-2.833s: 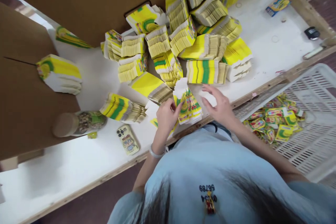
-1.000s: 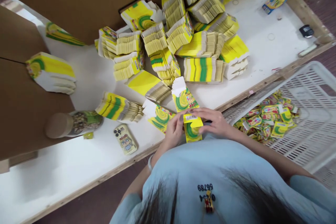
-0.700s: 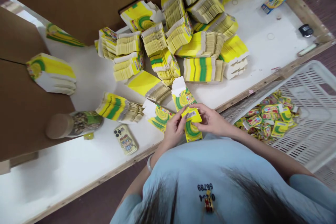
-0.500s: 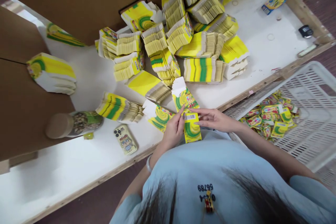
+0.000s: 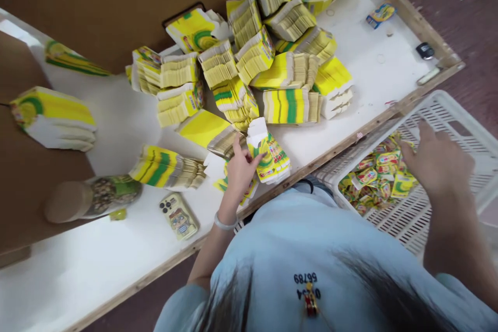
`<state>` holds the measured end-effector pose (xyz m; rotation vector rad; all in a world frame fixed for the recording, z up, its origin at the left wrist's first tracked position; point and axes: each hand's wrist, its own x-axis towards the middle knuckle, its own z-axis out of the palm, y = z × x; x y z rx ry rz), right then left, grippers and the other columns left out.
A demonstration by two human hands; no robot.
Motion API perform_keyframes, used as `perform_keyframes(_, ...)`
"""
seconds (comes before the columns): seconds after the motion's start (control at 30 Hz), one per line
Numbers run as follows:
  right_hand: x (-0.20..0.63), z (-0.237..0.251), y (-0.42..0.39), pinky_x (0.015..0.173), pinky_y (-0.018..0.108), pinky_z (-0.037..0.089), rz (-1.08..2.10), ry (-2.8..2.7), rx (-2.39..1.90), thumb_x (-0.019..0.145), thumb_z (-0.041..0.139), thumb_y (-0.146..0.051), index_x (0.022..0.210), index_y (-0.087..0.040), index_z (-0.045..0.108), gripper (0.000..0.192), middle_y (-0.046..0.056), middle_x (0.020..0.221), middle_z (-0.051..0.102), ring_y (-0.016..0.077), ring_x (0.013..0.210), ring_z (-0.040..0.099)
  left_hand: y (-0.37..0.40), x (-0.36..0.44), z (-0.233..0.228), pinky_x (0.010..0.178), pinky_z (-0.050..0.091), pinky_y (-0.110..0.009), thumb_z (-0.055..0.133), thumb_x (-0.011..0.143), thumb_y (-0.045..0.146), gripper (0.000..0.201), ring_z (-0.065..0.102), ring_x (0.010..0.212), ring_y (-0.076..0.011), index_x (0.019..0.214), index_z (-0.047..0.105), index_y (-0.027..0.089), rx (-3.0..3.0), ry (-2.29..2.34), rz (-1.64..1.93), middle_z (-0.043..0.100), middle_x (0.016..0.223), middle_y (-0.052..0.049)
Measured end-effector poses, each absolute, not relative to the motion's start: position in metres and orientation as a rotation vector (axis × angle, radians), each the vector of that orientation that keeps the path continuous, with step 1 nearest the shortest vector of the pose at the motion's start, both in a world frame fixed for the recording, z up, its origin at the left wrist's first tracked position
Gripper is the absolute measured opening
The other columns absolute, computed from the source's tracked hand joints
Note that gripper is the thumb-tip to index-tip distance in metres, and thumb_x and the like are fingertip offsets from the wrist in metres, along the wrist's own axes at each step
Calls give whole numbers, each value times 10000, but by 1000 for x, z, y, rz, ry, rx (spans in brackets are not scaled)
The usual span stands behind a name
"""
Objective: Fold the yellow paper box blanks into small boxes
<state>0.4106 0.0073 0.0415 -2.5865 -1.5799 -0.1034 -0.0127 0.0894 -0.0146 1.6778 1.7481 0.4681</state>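
Note:
My left hand (image 5: pixel 240 168) is at the front edge of the table with thumb and forefinger apart. Its thumb rests by a stack of flat yellow cartons (image 5: pixel 270 158) with white flaps, and its palm partly covers another few cartons (image 5: pixel 220 182). My right hand (image 5: pixel 439 161), somewhat blurred, hovers above the white plastic basket (image 5: pixel 447 101), thumb and forefinger spread and nothing visible in it. Small filled yellow packets (image 5: pixel 383 171) lie heaped in that basket.
Bundles of folded yellow cartons (image 5: pixel 291 105) cover the table's middle. A phone (image 5: pixel 179 216), a jar (image 5: pixel 95 197), a blue-and-yellow box (image 5: pixel 381 15) and a black object (image 5: pixel 425 51) lie around them. A wooden rim (image 5: pixel 436 26) edges the tabletop.
The yellow box with a barcode has left my hands. My right hand has swung right, over the basket. My left hand has shifted slightly left and loosened its fingers.

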Motion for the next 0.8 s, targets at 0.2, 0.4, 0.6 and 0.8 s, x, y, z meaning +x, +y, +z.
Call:
perform_keyframes(0.2,254,32,50,986,511,551,626,-1475,-1624,998,494,-565,1427,-263,477,525,142,1247,695,290,1167,675,65,-10,-2,541,400,-235,654,936,446,731,467,483,-108,1522,301,189,1736,1446,945,463,587,116)
perform_keyframes(0.4,149,19,42,745,317,596,1218,-995,-1310,999,516,-588,1181,-263,518,372,24,939,708,188,835,694,34,14,6,724,557,-353,568,994,356,498,562,492,-148,1452,434,214,1982,1256,962,549,576,76)
perform_keyframes(0.6,162,16,33,1067,415,534,1194,-1127,-1215,1045,392,-565,1253,-272,598,414,73,1233,714,237,1202,662,40,15,10,1134,468,-559,787,799,390,1017,495,1431,-356,1591,156,298,1793,1012,1017,447,1552,-185)
perform_keyframes(0.8,179,15,37,1167,513,450,1021,-1567,-1246,1066,328,-486,1384,-280,580,455,100,1362,687,283,1323,611,49,8,17,1175,463,-460,638,915,280,888,511,1441,-306,1638,123,259,1626,801,661,431,1615,-169)
